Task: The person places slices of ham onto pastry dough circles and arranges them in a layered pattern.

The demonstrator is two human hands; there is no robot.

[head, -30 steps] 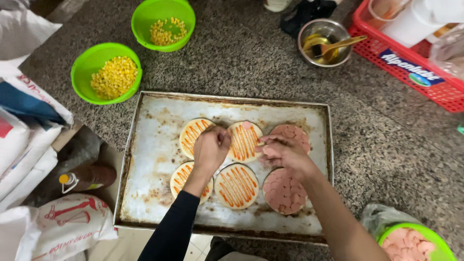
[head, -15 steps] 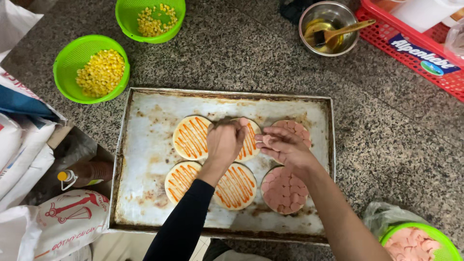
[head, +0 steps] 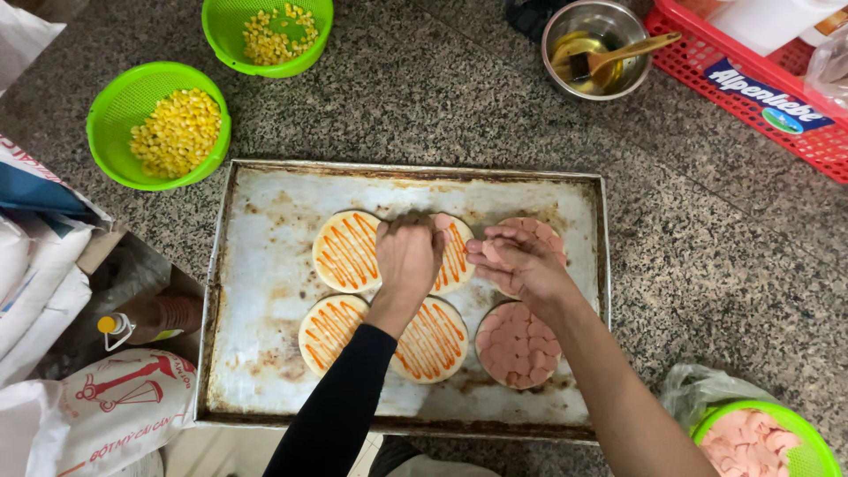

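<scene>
Two green corn baskets (head: 159, 124), a steel bowl (head: 594, 49) with brush, a red crate (head: 751, 88).

Orange-striped dough rounds (head: 346, 251), green bowls (head: 124, 106), red basket (head: 751, 93)

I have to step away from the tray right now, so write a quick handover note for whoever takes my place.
Left hand: grip closed, knuckles up, over the top-middle dough round; what it holds is hidden.
Right hand: holds pink sausage slices beside the top-right round.
Baking tray: six rounds.
Done: both right-hand rounds covered in slices.
Left: four with only orange sauce stripes. More slices in the green bowl, lower right.
</scene>
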